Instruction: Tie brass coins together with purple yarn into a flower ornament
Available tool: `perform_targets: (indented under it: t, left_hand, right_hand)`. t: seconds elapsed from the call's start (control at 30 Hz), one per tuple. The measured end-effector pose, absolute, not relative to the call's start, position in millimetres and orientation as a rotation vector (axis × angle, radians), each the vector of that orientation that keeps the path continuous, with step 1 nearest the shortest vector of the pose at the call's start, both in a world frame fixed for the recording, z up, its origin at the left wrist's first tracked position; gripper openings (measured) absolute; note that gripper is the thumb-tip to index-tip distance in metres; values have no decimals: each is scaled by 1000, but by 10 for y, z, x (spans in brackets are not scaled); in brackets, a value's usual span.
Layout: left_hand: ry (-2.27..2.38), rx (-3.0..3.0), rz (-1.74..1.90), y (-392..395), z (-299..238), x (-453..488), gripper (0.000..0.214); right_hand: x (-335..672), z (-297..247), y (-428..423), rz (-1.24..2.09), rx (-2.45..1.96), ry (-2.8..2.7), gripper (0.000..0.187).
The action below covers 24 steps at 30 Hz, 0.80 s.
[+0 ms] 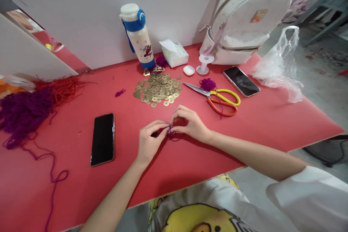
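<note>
Close together over the red table, my left hand and my right hand pinch a small piece with purple yarn between their fingertips. The left thumb and forefinger close on one side of it, the right thumb and forefinger on the other. A coin seems to be in the yarn, but the fingers hide most of it. Just beyond my hands lies a heap of brass coins with holes. To the right are scissors with one yellow and one orange handle, and a purple yarn bundle touches them.
A phone lies left of my hands, another phone at the right. Purple yarn and red yarn pile up at the left. Behind stand a bottle, tissues, a spool, a backpack and a plastic bag.
</note>
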State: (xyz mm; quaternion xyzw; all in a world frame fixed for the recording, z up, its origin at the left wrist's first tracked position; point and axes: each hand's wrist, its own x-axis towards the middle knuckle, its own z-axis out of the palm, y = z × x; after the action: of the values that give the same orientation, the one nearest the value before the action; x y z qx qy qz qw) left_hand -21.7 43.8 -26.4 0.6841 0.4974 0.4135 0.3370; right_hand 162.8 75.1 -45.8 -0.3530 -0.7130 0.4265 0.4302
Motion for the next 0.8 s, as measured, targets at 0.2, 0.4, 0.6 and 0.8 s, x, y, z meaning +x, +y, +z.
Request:
perform_targets:
  t: [0.2,0.4,0.6,0.8]
  left_hand:
    - [1312,1760,1076,440,-266,-218,13]
    - [1278,1697,1058,459,-276,-218,12]
    - [1200,1612,1037,488,-292,-238,10]
    - [1247,1548,1080,491,-298,-249,8]
  right_hand:
    - [1630,-444,745,1066,-877,-1789,27]
    - [1638,-433,784,1202,-861,-1792,31]
    - [1671,-389,857,1476,-837,-1640,38]
    - [1675,-385,872,1743,-810,-1415,38]
